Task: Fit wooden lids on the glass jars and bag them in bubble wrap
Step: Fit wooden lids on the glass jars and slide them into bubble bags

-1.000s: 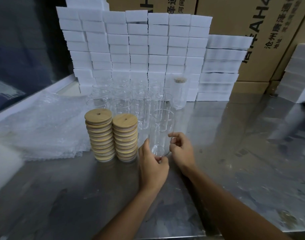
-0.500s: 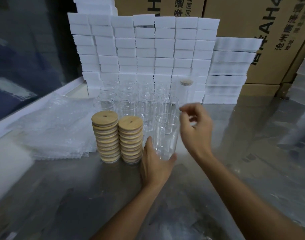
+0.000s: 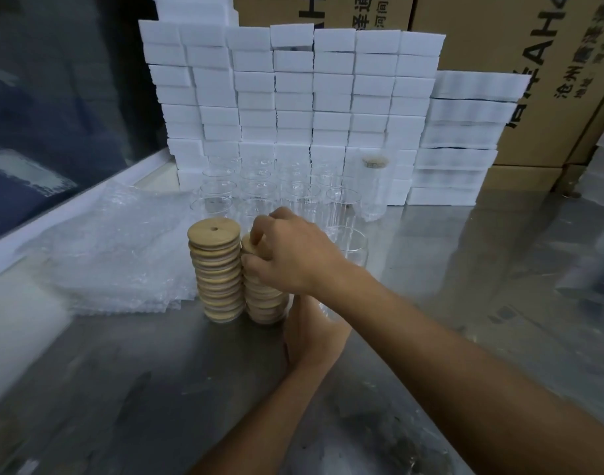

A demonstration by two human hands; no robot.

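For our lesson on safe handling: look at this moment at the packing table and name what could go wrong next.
1. The right hand pinches a lid off the nearer lid stack; a sideways tug might topple this tall stack or its neighbour.
2. The right forearm crosses over the glass jar held by the left hand; a bump could tip it into the jars behind.

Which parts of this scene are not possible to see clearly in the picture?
- Head view: the right hand covers most of the right lid stack's top, so the lid it pinches barely shows.
- The left hand's fingers are hidden behind the right forearm; its grip on the front glass jar is only partly visible.
- The rear glass jars blend into the white foam blocks; their count is unclear.
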